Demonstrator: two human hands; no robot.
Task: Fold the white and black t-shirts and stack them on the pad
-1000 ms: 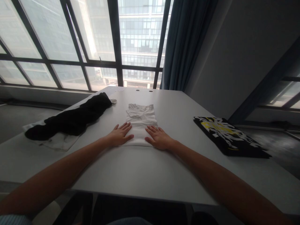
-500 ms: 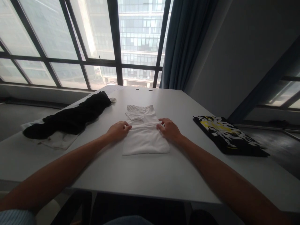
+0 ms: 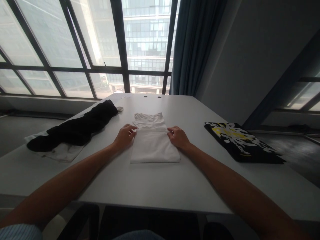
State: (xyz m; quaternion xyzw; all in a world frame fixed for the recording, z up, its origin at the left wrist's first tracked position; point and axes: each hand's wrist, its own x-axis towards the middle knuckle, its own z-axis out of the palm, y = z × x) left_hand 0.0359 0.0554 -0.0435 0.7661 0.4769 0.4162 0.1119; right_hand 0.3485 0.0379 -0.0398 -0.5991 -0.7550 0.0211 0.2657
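Observation:
A folded white shirt (image 3: 155, 146) lies in front of me, with its lower half turned up over the middle and its far end gathered and wrinkled. My left hand (image 3: 125, 136) is closed at the left end of the folded edge, thumb and fingertips pinching the cloth. At the opposite end of that edge, my right hand (image 3: 178, 136) pinches the fabric the same way. The cloth between both hands lies mostly flat, with a few soft creases.
Black clothing (image 3: 72, 128) is heaped on white cloth (image 3: 63, 151) at the left of the white table (image 3: 160, 190). To the right lies a folded black garment (image 3: 240, 141) with a yellow and white print. Windows and a blue curtain (image 3: 197, 46) stand beyond.
The folded edge of the white shirt has been pulled straighter and smoother. My left hand has moved slightly outward and away from me to the edge's corner; the right has shifted little.

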